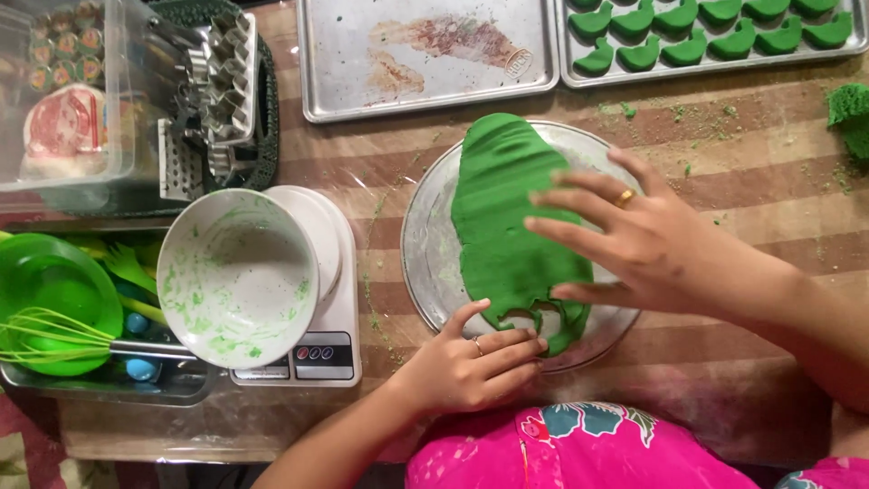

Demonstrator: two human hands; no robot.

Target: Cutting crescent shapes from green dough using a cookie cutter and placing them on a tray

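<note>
Right hand (634,237) flat on green dough (507,217).

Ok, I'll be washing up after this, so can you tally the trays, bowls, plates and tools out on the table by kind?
Baking trays: 2 (stained tray, tray of green cut-outs)
Bowls: 2 (white bowl, green bowl)
Glass plate: 1
Whisk: 1
Kitchen scale: 1
Total: 7
</note>
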